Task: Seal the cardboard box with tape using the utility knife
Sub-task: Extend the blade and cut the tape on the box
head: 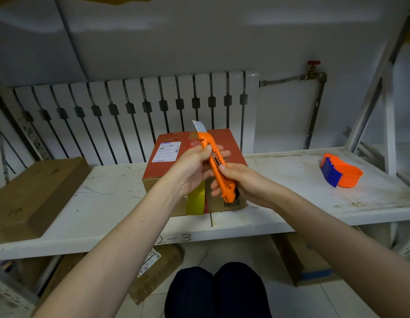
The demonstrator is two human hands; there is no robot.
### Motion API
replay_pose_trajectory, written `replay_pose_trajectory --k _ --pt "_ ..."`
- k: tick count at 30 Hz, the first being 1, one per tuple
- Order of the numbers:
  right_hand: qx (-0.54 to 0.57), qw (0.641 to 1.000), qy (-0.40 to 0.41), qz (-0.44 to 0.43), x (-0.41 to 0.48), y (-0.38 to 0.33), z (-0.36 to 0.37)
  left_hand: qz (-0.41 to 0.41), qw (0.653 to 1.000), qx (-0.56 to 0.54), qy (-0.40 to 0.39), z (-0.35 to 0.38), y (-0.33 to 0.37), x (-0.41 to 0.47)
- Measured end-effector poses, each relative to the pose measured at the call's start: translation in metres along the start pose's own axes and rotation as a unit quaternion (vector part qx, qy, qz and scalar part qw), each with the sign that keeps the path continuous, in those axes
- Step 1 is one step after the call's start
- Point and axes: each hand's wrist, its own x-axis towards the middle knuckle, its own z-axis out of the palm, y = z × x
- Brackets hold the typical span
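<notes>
Shelving of scuffed white board (291, 180) carries the red-topped cardboard box (224, 143) at its middle, a strip of tape (196, 200) running down the box's front face. Above the box, the left hand (192, 168) and the right hand (243, 182) both clamp their fingers around the orange utility knife (219, 166), blade (199, 127) extended, pointing away. An orange tape dispenser (344, 171) lies well apart on the right.
</notes>
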Motion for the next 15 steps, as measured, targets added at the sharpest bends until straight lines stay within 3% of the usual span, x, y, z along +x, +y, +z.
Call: replay_pose_trajectory --k 3,5,8,11,13,15 --pt "-0.052 0.997 0.045 -0.028 0.006 -0.005 -0.004 -0.002 0.999 0.027 0.04 -0.003 0.005 0.004" --pt "-0.108 0.986 0.119 -0.034 0.017 -0.004 -0.009 0.013 0.989 0.113 0.096 -0.008 0.005 0.007" --pt "-0.243 0.941 0.235 -0.008 0.04 0.004 -0.021 0.053 0.93 0.291 0.217 -0.019 -0.003 0.009" --pt "-0.385 0.881 0.275 0.035 0.059 0.013 -0.028 0.012 0.868 0.408 0.281 -0.027 -0.017 0.003" --pt "-0.441 0.85 0.283 0.051 0.067 0.017 -0.026 -0.046 0.866 0.415 0.274 -0.029 -0.028 -0.001" --pt "-0.49 0.822 0.287 0.048 0.072 0.021 -0.022 -0.088 0.887 0.375 0.254 -0.028 -0.038 -0.006"
